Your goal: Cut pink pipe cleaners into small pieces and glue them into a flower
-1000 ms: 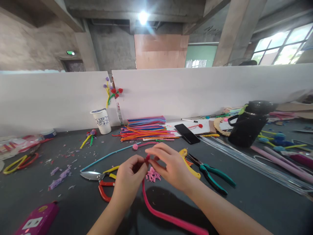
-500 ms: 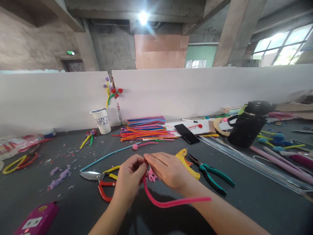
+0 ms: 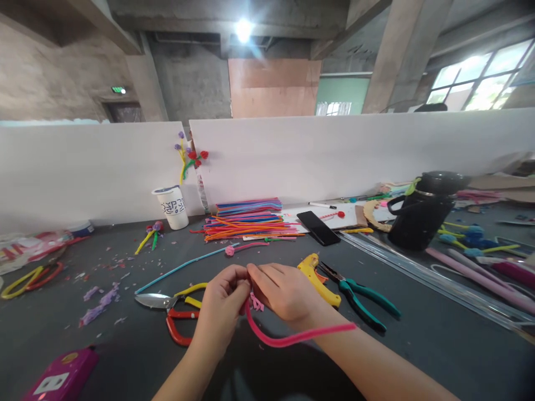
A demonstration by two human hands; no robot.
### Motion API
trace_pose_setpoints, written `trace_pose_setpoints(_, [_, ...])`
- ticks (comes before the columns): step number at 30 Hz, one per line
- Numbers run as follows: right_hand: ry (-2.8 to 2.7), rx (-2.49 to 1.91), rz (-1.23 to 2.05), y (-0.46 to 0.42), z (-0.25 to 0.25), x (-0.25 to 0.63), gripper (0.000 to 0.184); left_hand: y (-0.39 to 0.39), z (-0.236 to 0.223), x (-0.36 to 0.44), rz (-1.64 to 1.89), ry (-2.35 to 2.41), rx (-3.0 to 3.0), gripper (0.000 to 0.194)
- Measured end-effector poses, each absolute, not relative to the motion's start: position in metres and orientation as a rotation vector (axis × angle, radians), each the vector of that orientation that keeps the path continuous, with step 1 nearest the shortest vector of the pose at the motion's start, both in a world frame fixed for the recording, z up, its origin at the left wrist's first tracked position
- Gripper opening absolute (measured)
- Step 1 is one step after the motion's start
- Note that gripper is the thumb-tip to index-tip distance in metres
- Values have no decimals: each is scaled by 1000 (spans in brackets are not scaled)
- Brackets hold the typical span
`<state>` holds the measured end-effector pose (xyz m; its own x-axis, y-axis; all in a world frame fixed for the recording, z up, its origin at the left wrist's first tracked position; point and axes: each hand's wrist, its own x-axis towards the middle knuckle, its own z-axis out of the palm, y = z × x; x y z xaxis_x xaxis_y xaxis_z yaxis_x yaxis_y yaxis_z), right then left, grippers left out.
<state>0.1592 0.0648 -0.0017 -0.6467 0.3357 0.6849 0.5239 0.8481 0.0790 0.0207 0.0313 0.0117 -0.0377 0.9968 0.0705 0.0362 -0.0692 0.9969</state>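
A pink pipe cleaner [image 3: 288, 340] curves out from between my hands and its free end passes over my right forearm. My left hand [image 3: 228, 295] pinches it between thumb and fingers. Against the left fingertips, my right hand [image 3: 282, 289] has its fingers closed on the same pipe cleaner; the gripped end is hidden. Below the hands lie small pink cut pieces [image 3: 257, 302]. Scissors with red and yellow handles [image 3: 179, 317] rest beside my left hand. To the right of my right hand are a yellow-handled tool [image 3: 320, 281] and teal-handled pliers [image 3: 361, 298].
Behind the hands lies a pile of coloured pipe cleaners [image 3: 251, 223], near a black phone [image 3: 318, 228]. A white cup [image 3: 173, 209] and a black jug [image 3: 422, 214] stand farther back. Clear rods [image 3: 418, 273] run along the right. A purple box [image 3: 62, 376] sits front left.
My right fingers have shifted slightly against the left hand, and the pipe cleaner's free end has moved slightly up and left. The view has shifted a little.
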Motion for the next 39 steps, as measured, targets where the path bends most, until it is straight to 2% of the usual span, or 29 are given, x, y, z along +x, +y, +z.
trace_pose_setpoints(5, [-2282,-675,-148,63,-1,156,30,30,13,21,1299,1214,1239,7])
trace_pose_setpoints(16, [-1990,-812,573,66,25,163,14,30,16,22,1271,1183,1145,17])
trace_pose_setpoints(25, [-1882,-872,760,63,26,161,11,36,6,19,1206,1160,1183,21])
trace_pose_setpoints(31, [-1935,-978,1095,62,19,154,31,42,6,15,1435,1086,1066,19])
trace_pose_setpoints(35, [-2050,-973,1199,53,13,146,21,43,8,11,1495,1032,944,16])
trace_pose_setpoints(39, [-2124,-956,1062,46,10,142,18,43,10,7,1467,890,819,10])
